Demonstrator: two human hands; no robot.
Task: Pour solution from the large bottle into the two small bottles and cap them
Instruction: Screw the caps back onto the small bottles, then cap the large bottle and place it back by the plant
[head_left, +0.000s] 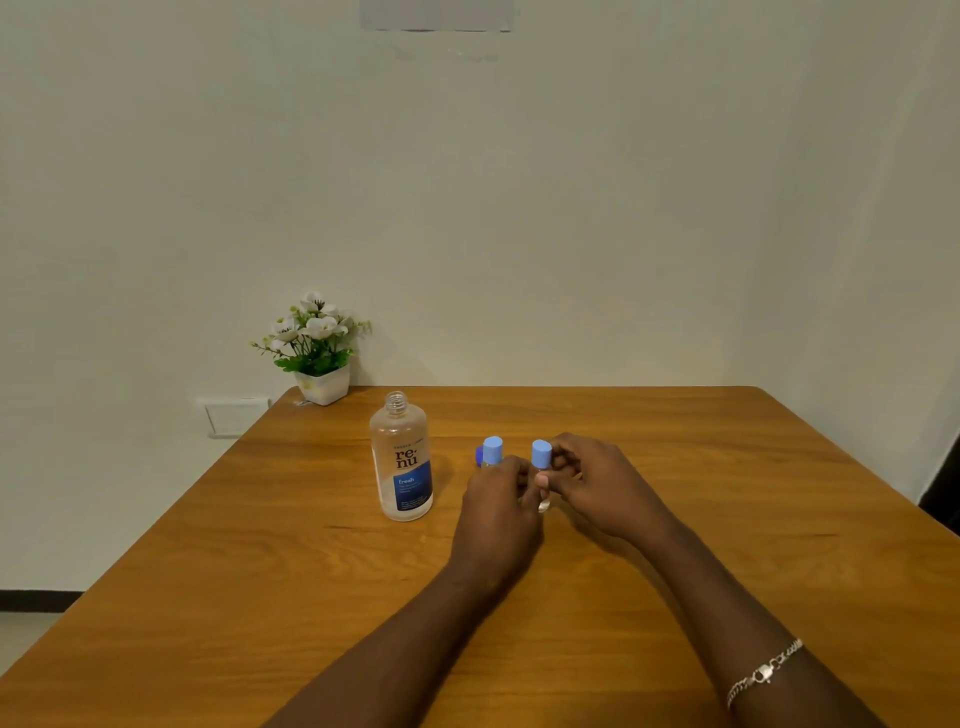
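Your two hands meet over the middle of the wooden bench (727, 467). Your left hand (501, 506) is closed around the body of a small clear bottle (543, 503), so its grip is clamped on that bottle; only the bottom of the bottle shows below your fingers. Your right hand (597, 483) has its fingertips at the light blue cap (541, 453) on top of this bottle, and its grip is closed on the cap. The bottle stands about upright, with its base at the bench surface or just above it; I cannot tell which.

Just beside it, on the left and a little behind your left hand, stands the second small bottle (491, 460), also with a light blue cap (492, 449) on it. Behind this one a darker blue cap (478, 455) is partly visible on the bench.

The large bottle (400, 460), clear with a blue label that reads "renu fresh", stands upright on the bench to the left of the small bottles, apart from them. Its threaded neck is open, with no cap on it.

At the far left corner of the bench stands a white pot with white flowers (317, 345). On your right forearm you wear a silver chain bracelet (763, 673)
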